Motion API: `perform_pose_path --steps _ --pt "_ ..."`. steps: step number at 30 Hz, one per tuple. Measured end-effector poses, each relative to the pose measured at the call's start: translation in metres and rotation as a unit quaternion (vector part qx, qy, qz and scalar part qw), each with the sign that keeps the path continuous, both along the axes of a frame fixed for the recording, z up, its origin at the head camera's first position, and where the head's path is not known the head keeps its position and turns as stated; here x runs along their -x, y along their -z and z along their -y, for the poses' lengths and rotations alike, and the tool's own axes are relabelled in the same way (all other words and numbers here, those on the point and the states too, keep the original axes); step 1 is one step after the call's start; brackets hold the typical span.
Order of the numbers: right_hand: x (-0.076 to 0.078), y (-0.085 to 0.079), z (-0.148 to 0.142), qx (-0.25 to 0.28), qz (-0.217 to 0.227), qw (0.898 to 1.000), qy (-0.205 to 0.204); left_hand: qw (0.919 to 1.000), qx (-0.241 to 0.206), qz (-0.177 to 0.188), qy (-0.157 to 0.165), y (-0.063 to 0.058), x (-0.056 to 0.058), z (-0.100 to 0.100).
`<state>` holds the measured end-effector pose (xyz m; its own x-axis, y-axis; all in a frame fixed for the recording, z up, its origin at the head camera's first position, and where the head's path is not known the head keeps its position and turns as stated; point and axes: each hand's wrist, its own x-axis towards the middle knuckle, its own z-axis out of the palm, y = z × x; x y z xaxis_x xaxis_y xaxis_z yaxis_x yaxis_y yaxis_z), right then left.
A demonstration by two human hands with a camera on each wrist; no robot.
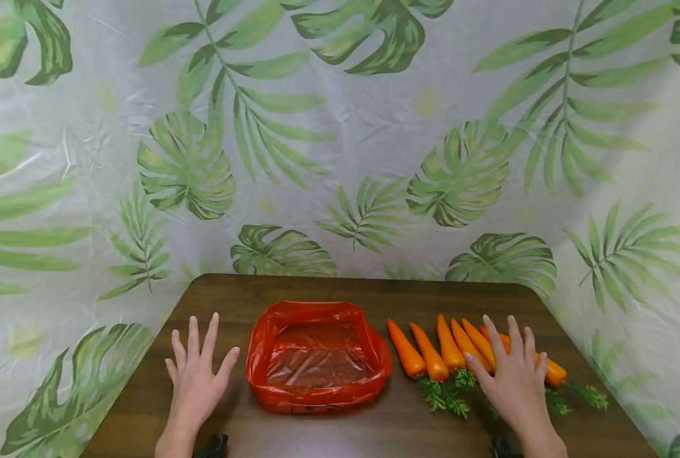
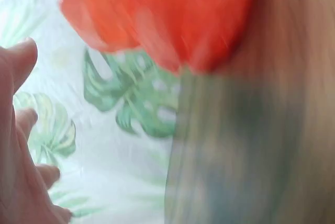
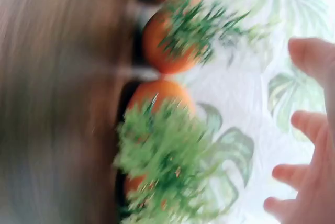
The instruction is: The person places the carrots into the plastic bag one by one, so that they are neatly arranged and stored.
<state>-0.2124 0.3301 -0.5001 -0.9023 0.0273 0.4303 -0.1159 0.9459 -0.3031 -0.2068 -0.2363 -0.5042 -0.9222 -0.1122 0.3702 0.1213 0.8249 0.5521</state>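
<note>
the left hand (image 1: 198,381) hangs at nine o'clock of the open red bag (image 1: 317,401), the right hand (image 1: 514,381) before the carrots (image 1: 407,353) at its three o'clock; both spread their fingers wide, holding nothing. a carrot would be best gripped round its thick end — glossy skin may slip. the right hand hides some; their leafy tops (image 1: 443,397) could snag — they trail toward four to six o'clock across the table (image 1: 294,436).
</note>
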Motion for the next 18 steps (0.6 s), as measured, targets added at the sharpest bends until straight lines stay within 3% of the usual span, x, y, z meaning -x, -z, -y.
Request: perform_pose_path --steps 6,11,18 --pt "-0.001 -0.012 0.006 0.044 -0.028 0.998 -0.041 0.9898 -0.130 0.016 0.056 -0.012 0.003 -0.007" --pt "-0.006 -0.025 0.010 0.076 -0.026 0.995 -0.065 0.9834 -0.159 0.016 0.086 -0.018 0.001 -0.009" --pt "-0.005 -0.034 0.020 0.109 -0.020 0.989 -0.099 0.9770 -0.192 0.016 0.090 -0.022 0.000 -0.006"
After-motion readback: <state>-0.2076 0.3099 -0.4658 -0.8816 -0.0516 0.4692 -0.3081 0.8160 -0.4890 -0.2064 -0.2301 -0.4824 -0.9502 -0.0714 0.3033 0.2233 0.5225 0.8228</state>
